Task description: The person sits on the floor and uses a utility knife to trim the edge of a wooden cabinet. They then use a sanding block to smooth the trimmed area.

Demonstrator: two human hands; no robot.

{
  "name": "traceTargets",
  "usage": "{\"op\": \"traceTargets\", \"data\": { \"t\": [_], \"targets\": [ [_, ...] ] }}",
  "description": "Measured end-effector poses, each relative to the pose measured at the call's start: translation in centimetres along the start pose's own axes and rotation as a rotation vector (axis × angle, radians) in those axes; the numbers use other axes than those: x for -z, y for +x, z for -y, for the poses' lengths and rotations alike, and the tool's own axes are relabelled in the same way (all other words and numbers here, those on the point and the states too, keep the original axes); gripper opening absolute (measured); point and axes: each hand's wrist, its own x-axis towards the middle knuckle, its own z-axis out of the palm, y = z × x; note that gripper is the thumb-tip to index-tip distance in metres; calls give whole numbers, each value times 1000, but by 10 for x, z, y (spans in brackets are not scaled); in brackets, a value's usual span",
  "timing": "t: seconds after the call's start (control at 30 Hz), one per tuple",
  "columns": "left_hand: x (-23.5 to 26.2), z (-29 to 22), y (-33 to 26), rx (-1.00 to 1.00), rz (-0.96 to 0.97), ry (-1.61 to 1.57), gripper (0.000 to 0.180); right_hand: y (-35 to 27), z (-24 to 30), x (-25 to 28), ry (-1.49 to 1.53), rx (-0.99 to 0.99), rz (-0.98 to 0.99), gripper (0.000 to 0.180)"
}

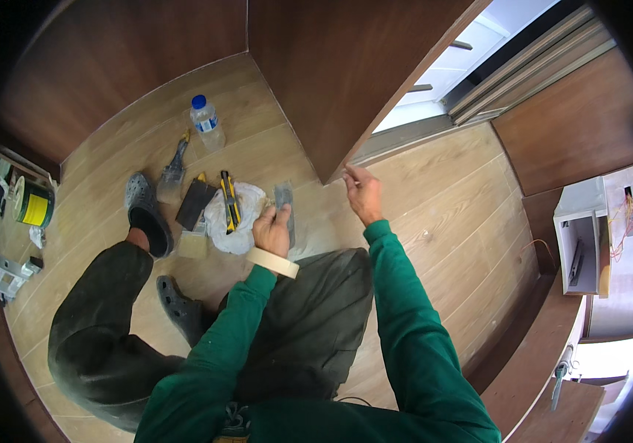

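My left hand [272,230] is closed on a flat grey rectangular piece [285,196], with the thumb lying over it; its exact kind does not show. A roll of masking tape [272,263] is worn around my left wrist. My right hand [363,196] has its fingers pinched together at the bottom corner of the brown wooden panel [331,96]; anything between the fingertips is too small to make out. Beside my left hand, a yellow and black utility knife [229,201] rests on a crumpled white cloth or bag [241,232].
Left of the knife lie a dark flat tool [196,201] and a paintbrush [176,166]. A water bottle [207,124] stands farther back. My clog [150,214] is on the wood-look floor [449,221]. At right sits a white box [581,236] near loose wires.
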Motion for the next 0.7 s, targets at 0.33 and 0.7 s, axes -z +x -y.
{"op": "traceTargets", "data": {
  "t": [0.33, 0.7],
  "targets": [
    [-42, 43, 14, -27, -63, 52, 27, -314, -69, 213, -580, -617, -233, 37],
    [-157, -13, 7, -269, -240, 197, 48, -400, -33, 227, -934, -804, -279, 41]
  ]
}}
